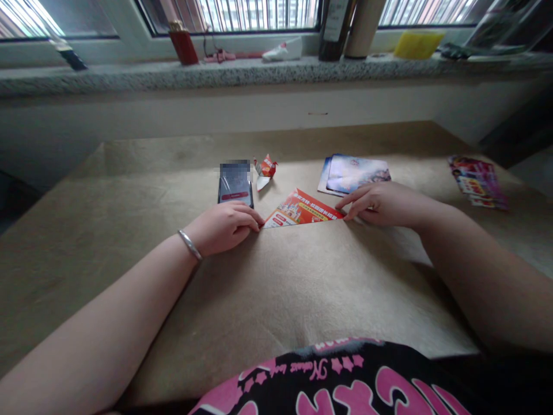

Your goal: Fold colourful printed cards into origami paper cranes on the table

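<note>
A sheet of printed paper (305,208), red and orange with white lettering, lies on the table folded into a triangle, its long edge towards me. My left hand (227,227) has its fingers closed on the left corner. At the right corner, the thumb and fingers of my right hand (380,204) pinch the paper, with the palm side hidden. Just beyond the paper stands a small folded origami bird (265,170) in red and white. A phone (235,183) lies flat behind my left hand, its screen partly blurred.
Behind my right hand lies a stack of bluish printed sheets (356,172). Several colourful cards (478,183) are fanned near the right table edge. The brown-covered table (108,219) meets a wall below a stone windowsill (259,72), which holds a red container (184,45), a dark bottle (334,31) and a yellow sponge-like block (418,45).
</note>
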Demonstrator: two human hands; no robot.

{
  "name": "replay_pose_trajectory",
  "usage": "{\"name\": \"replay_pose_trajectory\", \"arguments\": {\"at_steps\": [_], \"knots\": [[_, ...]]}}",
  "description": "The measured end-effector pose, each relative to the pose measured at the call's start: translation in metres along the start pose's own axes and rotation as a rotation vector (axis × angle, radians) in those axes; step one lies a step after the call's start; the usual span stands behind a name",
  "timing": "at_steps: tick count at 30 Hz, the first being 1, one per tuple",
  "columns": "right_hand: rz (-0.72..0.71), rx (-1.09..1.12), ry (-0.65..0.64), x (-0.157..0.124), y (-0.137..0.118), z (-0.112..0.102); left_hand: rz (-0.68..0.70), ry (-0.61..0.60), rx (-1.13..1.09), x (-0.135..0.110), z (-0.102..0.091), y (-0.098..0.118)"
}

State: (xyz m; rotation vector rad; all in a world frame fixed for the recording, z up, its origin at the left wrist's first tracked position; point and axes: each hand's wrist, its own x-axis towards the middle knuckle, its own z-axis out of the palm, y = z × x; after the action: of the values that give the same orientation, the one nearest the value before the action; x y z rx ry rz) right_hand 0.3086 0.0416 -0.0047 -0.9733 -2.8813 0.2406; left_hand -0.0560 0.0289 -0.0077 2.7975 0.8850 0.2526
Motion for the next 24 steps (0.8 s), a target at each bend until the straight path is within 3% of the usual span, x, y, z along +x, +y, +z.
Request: {"name": "replay_pose_trajectory", "arguments": {"at_steps": [14, 20, 24], "knots": [[0.133, -0.056, -0.006, -0.003, -0.005, -0.004, 0.003, 0.009, 0.069, 0.0, 0.001, 0.007], [0.26, -0.132, 0.072, 0.011, -0.02, 0.007, -0.127, 0.011, 0.194, 0.005, 0.004, 0.028], [0.227, -0.133, 0.159, 0.022, -0.034, 0.017, -0.186, 0.056, 0.249, 0.006, 0.011, 0.037]]}}
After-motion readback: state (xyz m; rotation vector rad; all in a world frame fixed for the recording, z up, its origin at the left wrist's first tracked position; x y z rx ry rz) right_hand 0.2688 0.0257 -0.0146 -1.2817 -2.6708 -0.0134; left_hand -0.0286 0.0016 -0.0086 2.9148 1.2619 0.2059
